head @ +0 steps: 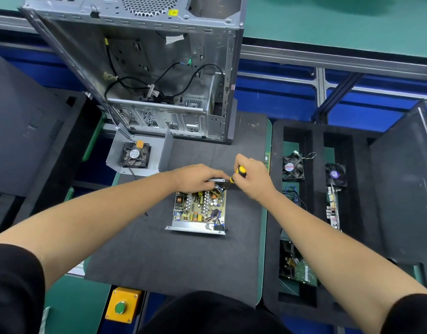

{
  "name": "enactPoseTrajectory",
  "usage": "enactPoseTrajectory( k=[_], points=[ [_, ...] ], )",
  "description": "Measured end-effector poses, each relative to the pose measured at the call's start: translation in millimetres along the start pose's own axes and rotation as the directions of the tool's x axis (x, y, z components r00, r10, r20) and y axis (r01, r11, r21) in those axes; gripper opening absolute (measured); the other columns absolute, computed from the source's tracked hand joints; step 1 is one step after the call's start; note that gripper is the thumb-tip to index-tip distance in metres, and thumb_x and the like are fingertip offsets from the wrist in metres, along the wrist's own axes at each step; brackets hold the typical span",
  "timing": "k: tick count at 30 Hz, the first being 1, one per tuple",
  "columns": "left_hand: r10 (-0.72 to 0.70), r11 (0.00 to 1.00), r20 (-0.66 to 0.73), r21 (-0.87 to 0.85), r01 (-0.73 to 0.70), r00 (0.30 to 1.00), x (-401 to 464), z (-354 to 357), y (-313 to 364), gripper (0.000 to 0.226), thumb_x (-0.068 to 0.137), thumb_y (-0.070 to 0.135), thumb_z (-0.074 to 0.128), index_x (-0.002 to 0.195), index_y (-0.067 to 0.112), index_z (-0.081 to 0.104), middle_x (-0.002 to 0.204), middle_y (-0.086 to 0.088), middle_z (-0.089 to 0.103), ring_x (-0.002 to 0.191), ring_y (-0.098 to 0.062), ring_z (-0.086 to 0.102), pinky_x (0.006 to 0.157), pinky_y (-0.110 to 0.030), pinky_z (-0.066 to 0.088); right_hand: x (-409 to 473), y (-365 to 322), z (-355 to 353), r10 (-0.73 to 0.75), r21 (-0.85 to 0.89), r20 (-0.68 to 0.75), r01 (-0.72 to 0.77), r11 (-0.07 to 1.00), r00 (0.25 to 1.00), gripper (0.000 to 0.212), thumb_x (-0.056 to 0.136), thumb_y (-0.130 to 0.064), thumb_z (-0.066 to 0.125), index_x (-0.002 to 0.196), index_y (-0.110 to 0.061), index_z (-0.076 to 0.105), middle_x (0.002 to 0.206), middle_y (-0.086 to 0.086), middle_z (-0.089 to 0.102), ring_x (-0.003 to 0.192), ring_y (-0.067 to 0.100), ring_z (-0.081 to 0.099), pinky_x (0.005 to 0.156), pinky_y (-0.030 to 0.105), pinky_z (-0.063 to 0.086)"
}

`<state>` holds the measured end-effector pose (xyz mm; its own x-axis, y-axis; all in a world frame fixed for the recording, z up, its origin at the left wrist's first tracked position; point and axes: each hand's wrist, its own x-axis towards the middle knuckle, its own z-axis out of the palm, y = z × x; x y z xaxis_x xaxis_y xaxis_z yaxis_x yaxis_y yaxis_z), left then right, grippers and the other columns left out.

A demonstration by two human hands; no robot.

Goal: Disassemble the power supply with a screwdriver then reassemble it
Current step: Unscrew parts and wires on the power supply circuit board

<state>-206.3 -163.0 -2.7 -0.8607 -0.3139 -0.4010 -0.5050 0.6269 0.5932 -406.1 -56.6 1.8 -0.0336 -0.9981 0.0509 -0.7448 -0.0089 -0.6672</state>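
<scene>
The open power supply (198, 212) lies on the dark foam mat, its circuit board with coils and capacitors exposed inside a low metal tray. My left hand (195, 178) grips the tray's far edge, fingers curled over it. My right hand (252, 178) holds a yellow-and-black screwdriver (237, 174), its tip angled down-left to the far right corner of the supply. The supply's grey cover with a black fan (135, 155) lies apart at the mat's far left.
An open metal computer case (144, 68) stands behind the mat. A black foam tray (316, 213) on the right holds two fans and circuit boards. A yellow box with a green button (122, 307) sits at the near edge. A small screw (146, 214) lies on the mat.
</scene>
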Motion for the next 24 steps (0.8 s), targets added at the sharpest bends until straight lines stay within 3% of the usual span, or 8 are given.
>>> enactPoseTrajectory(
  k=[7, 10, 14, 16, 19, 22, 24],
  points=[
    [0.009, 1.0, -0.014, -0.012, -0.009, 1.0, 2, 0, -2, 0.047, 0.094, 0.011, 0.052, 0.137, 0.031, 0.058, 0.068, 0.019, 0.055, 0.067, 0.012, 0.055, 0.059, -0.011, 0.035, 3, -5, -5, -0.156, -0.13, 0.096, 0.168, 0.977, 0.983, 0.018, 0.078, -0.036, 0.042, 0.08, -0.018, 0.045, 0.06, -0.01, 0.039, 0.065, 0.025, 0.044, 0.056, 0.03, 0.025],
    [0.015, 0.999, -0.003, -0.042, -0.015, 1.0, 1, 0, -2, 0.038, 0.094, 0.015, 0.055, 0.129, 0.031, 0.06, 0.08, 0.014, 0.062, 0.07, 0.009, 0.057, 0.064, -0.02, 0.037, 7, -9, -8, -0.269, -0.201, 0.16, 0.298, 0.933, 0.95, 0.01, 0.079, -0.03, 0.046, 0.077, -0.023, 0.039, 0.058, -0.014, 0.031, 0.061, 0.024, 0.044, 0.055, 0.02, 0.016],
    [0.02, 0.997, -0.01, -0.071, -0.021, 1.0, 1, 0, 0, 0.03, 0.094, 0.017, 0.057, 0.119, 0.033, 0.06, 0.084, 0.011, 0.063, 0.07, 0.0, 0.057, 0.066, -0.026, 0.039, 14, -11, -8, -0.306, -0.248, 0.221, 0.357, 0.901, 0.926, 0.011, 0.082, -0.026, 0.051, 0.078, -0.02, 0.042, 0.062, -0.011, 0.041, 0.059, 0.024, 0.047, 0.057, 0.015, 0.013],
    [0.018, 0.995, -0.05, -0.094, -0.022, 0.999, 0, 1, 1, 0.017, 0.099, 0.025, 0.059, 0.116, 0.027, 0.061, 0.089, 0.013, 0.064, 0.075, -0.002, 0.057, 0.069, -0.025, 0.04, 16, -13, -10, -0.312, -0.253, 0.23, 0.366, 0.895, 0.922, 0.013, 0.082, -0.03, 0.049, 0.078, -0.023, 0.039, 0.062, -0.011, 0.041, 0.058, 0.022, 0.046, 0.056, 0.016, 0.013],
    [0.017, 0.989, -0.168, -0.145, -0.041, 0.986, -2, 3, 4, 0.024, 0.097, 0.038, 0.066, 0.114, 0.022, 0.067, 0.1, 0.012, 0.072, 0.084, 0.003, 0.062, 0.075, -0.02, 0.044, 16, -13, -11, -0.319, -0.259, 0.245, 0.379, 0.889, 0.916, 0.015, 0.081, -0.035, 0.049, 0.08, -0.026, 0.037, 0.062, -0.012, 0.04, 0.058, 0.022, 0.046, 0.053, 0.021, 0.016],
    [-0.019, 0.996, -0.234, -0.087, -0.001, 0.972, -4, 6, 9, 0.028, 0.082, 0.048, 0.08, 0.101, 0.031, 0.069, 0.087, 0.025, 0.068, 0.079, 0.017, 0.058, 0.069, -0.007, 0.039, 17, -12, -9, -0.307, -0.273, 0.267, 0.377, 0.885, 0.913, 0.012, 0.083, -0.039, 0.044, 0.084, -0.027, 0.041, 0.062, -0.008, 0.048, 0.06, 0.023, 0.049, 0.054, 0.029, 0.022],
    [-0.059, 0.998, -0.291, 0.009, 0.065, 0.955, -1, 8, 13, 0.026, 0.078, 0.054, 0.08, 0.091, 0.036, 0.067, 0.075, 0.024, 0.063, 0.074, 0.008, 0.06, 0.061, -0.014, 0.039, 18, -14, -7, -0.313, -0.286, 0.286, 0.393, 0.874, 0.906, 0.012, 0.082, -0.042, 0.04, 0.085, -0.031, 0.036, 0.062, -0.007, 0.047, 0.06, 0.023, 0.049, 0.053, 0.029, 0.023]
  ],
)
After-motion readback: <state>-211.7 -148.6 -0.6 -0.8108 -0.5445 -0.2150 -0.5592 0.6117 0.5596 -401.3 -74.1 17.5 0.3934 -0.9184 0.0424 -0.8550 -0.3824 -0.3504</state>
